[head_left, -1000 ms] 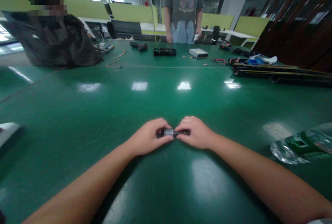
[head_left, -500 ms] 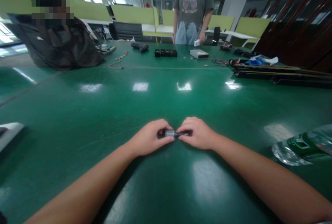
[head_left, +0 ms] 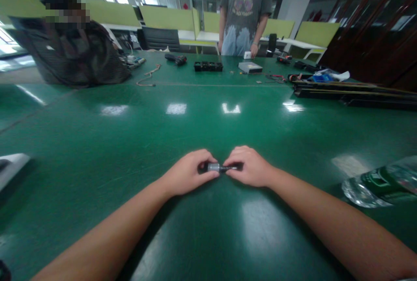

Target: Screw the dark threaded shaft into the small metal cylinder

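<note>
Both hands meet low in the middle of the view, just over the green table. Between them lies a short dark cylinder with a silver-grey band, roughly level, its thinner ribbed part pointing right. My left hand is closed round the thick end, thumb below and fingers above. At the thin end, my right hand pinches with thumb and fingertips. Fingers cover both ends, so I cannot tell its exact kind or whether it is one piece or two.
A plastic bottle lies at the right, near my forearm. Black strips are stacked at far right. Along the back are a silver box, a black device and a large dark bag. A person stands opposite.
My right hand has shifted very slightly to the right along the thin part; my left hand stays put. The person opposite has moved a little to the right.
</note>
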Tool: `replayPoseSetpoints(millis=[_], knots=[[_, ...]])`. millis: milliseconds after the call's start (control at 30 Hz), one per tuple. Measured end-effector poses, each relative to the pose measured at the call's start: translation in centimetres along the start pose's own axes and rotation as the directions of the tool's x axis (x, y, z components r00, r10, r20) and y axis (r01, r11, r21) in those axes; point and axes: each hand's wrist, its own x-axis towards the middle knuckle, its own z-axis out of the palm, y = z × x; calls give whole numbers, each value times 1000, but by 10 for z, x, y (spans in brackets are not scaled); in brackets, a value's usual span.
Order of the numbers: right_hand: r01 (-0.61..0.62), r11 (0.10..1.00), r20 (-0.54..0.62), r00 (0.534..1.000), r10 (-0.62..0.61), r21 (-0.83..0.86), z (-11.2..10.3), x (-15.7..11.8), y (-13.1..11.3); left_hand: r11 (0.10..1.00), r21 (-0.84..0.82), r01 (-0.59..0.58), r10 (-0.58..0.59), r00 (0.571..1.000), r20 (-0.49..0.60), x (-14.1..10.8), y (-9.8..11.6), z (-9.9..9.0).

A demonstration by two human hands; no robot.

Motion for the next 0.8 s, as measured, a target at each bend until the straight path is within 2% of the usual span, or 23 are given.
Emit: replayPoseSetpoints(millis=[800], knots=[[-89,996,2,996,89,-19,-5,-2,0,1000,0,4,-4,1000,-19,0,-3,0]])
